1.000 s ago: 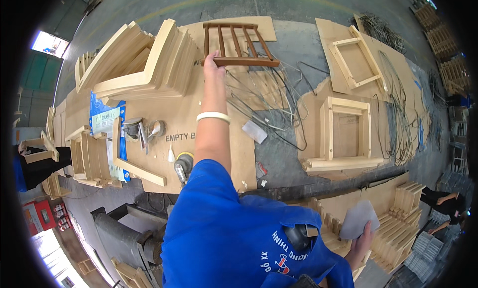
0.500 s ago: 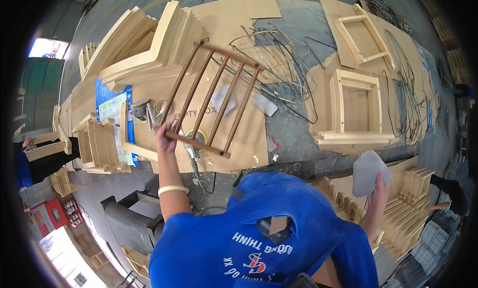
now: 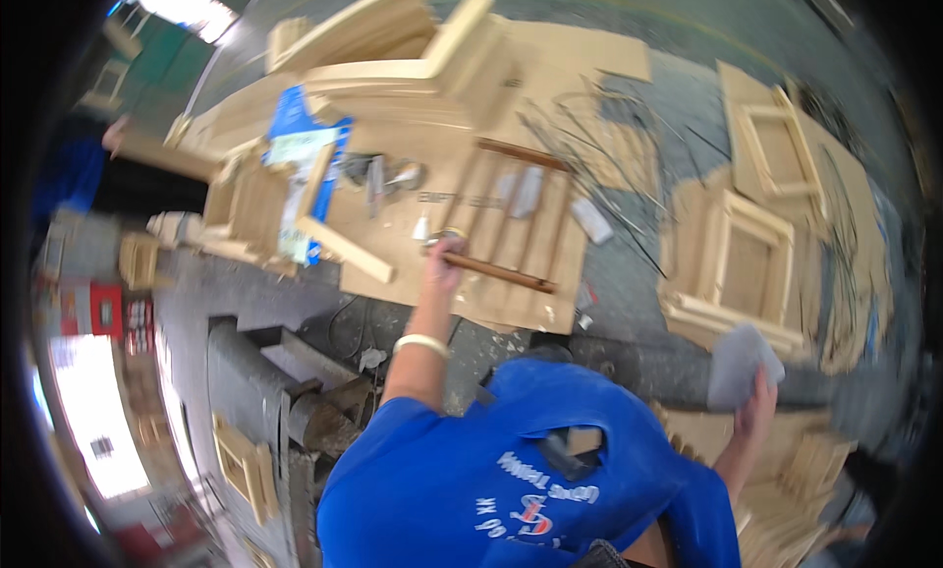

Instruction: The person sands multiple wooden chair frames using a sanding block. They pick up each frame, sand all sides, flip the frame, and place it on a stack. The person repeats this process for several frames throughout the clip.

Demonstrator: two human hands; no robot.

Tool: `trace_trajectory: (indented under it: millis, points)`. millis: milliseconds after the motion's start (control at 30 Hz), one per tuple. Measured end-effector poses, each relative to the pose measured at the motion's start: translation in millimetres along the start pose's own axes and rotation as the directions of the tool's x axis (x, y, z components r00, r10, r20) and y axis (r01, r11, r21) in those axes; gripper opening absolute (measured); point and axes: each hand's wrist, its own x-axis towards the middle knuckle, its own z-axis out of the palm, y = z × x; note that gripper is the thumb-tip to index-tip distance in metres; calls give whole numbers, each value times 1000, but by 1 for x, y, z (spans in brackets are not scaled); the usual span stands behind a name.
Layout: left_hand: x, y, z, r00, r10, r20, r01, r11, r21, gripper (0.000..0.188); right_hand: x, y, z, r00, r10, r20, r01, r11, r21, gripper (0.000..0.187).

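While holding the grey pad (image 3: 737, 365) in the right hand (image 3: 755, 408) and the brown frame (image 3: 503, 272) by one corner in the left hand (image 3: 446, 251), prevent twisting.

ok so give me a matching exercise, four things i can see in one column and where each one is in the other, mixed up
1. brown slatted frame
2. grey pad
3. cream wristband
4. stacked pale frames

A. near the picture's top edge
B. in the right hand
C. around the left arm
D. in the left hand

Pairs: 1-D, 2-B, 3-C, 4-A
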Motion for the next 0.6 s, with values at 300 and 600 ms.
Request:
trace_trajectory:
  millis: [300, 600]
  points:
    - [45, -42, 4, 833, -144, -534, 299, 929, 216, 55, -73, 31, -40, 1000, -8, 1, 8, 997, 71, 52]
    - [68, -50, 29, 903, -275, -329, 409, 784, 466, 72, -142, 91, -70, 999, -40, 10, 40, 998, -54, 51]
